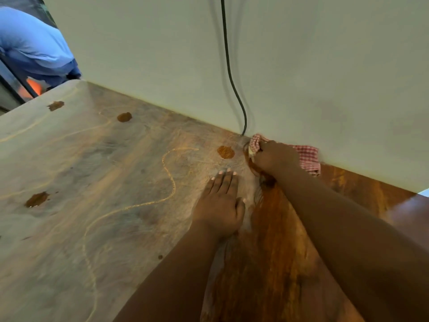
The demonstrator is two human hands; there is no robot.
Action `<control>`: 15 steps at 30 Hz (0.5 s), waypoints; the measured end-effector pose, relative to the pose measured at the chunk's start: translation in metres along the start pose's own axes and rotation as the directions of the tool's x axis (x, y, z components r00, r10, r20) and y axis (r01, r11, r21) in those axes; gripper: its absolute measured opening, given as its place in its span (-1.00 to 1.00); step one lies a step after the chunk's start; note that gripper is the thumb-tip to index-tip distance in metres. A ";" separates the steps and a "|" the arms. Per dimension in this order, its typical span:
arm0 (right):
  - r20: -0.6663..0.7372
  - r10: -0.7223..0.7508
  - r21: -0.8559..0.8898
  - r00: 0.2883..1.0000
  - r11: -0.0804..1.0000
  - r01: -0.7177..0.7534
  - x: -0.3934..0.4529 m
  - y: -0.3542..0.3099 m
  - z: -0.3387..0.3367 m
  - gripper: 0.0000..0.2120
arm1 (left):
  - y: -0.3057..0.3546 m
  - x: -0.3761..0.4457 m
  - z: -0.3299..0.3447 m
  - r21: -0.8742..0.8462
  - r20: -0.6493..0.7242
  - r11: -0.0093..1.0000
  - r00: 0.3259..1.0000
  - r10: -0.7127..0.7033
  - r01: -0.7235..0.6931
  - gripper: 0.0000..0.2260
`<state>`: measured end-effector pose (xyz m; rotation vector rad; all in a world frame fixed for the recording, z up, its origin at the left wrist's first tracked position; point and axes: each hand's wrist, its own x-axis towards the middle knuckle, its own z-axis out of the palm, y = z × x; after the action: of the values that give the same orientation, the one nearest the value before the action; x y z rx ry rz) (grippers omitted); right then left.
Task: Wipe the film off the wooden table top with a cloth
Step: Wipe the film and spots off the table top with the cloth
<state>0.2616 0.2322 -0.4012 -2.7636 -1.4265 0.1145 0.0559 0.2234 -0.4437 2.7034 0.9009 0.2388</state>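
1. Nearest the camera, two bare forearms reach out over the wooden table top (274, 263), which is glossy reddish-brown under and between them.
2. The left hand (220, 205) lies palm down on the table, fingers straight and close together, thumb out to the side; it holds nothing. It rests right at the edge where the bare wood meets the grey film (92, 205).
3. The film covers the table to the left of the hands as a dull, cloudy layer, marked by thin wavy lines and several bare brown spots, one (225, 152) just left of the right hand.
4. Farther on, the right hand (275, 156) is curled round a bunched red-and-white checked cloth (307, 156), pressing it down on the table at the back edge, against the wall (325, 77). Part of the cloth sticks out past the fingers to the left, and more trails to the right along the wall.
5. A dark cable (228, 66) hangs down the wall and meets the table just left of the cloth.
6. At the far left, past the table's end, a person in a blue shirt (34, 45) is bent over.
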 end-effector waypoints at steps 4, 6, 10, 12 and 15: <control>-0.024 -0.124 0.073 0.992 0.989 0.125 -0.004 -0.023 0.006 -0.53 | -0.001 0.003 0.001 0.013 0.008 1.000 1.000 0.011 -0.011 -0.39; -0.036 -0.240 0.036 0.970 0.970 0.241 -0.026 -0.009 0.009 -0.55 | -0.002 0.004 0.001 0.020 0.010 1.000 1.000 -0.003 0.003 -0.37; 0.014 -0.318 -0.017 0.948 0.948 0.318 -0.071 0.039 0.012 -0.56 | -0.001 0.003 0.001 0.011 0.008 1.000 1.000 -0.018 0.018 -0.35; 0.030 -0.227 -0.023 0.973 0.973 0.228 -0.065 0.047 0.008 -0.55 | -0.001 0.003 0.001 0.011 0.008 1.000 1.000 -0.022 0.022 -0.36; 0.059 -0.086 -0.024 0.995 0.996 0.087 -0.027 0.015 0.002 -0.52 | -0.001 0.002 0.001 0.014 0.017 1.000 1.000 -0.026 0.025 -0.37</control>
<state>0.2579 0.2014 -0.4024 -2.7353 -1.5700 0.1759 0.0575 0.2250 -0.4444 2.7007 0.9347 0.2042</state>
